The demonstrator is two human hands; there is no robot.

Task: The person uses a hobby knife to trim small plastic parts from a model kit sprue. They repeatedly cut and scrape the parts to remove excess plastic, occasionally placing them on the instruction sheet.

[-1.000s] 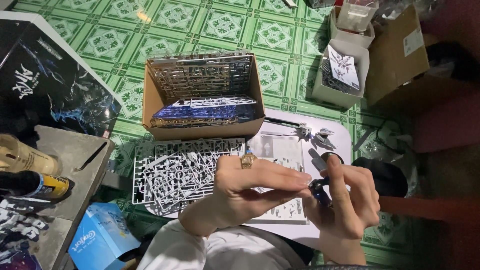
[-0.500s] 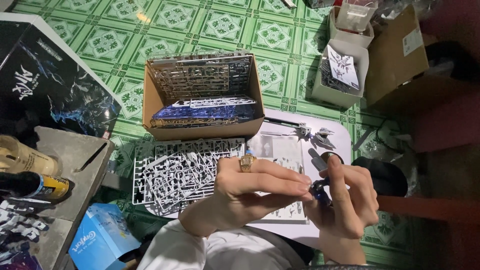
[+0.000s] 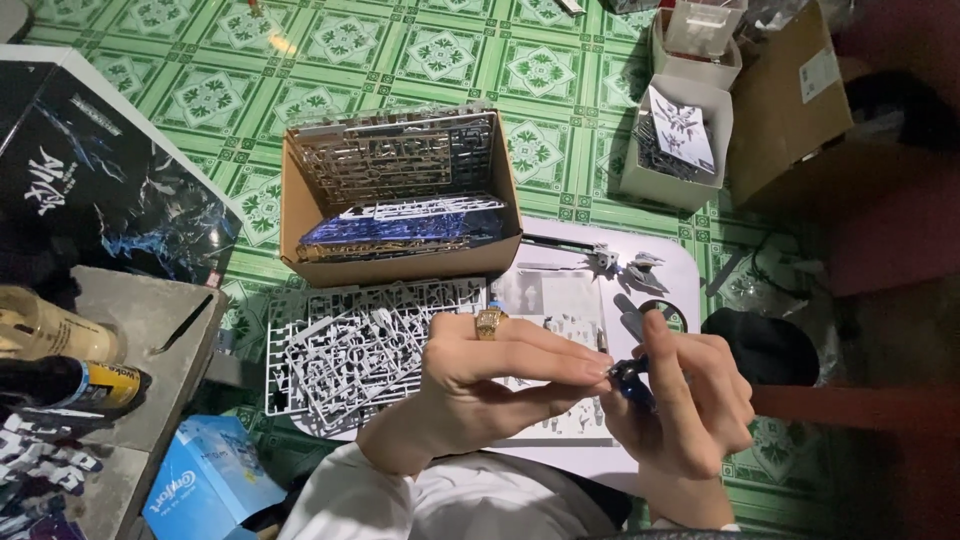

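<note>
My left hand [image 3: 490, 380], with a gold ring on one finger, reaches rightward and pinches a small dark blue model part [image 3: 630, 383] with its fingertips. My right hand [image 3: 690, 400] cups the same part from the right and below, index finger raised over it. Both hands hover above a white board [image 3: 675, 265] with an open instruction booklet [image 3: 550, 300] on it. A grey plastic parts frame [image 3: 350, 350] lies just left of my left hand.
An open cardboard box [image 3: 400, 265] holds grey, white, blue and gold parts frames. A small assembled piece [image 3: 640, 265] and tools lie on the board's far side. White boxes [image 3: 680, 140] stand at the back right. Bottles [image 3: 60, 380] and a dark kit box [image 3: 90, 190] are at the left.
Both hands stay together on the small blue part with only slight finger shifts. Nothing else has moved.
</note>
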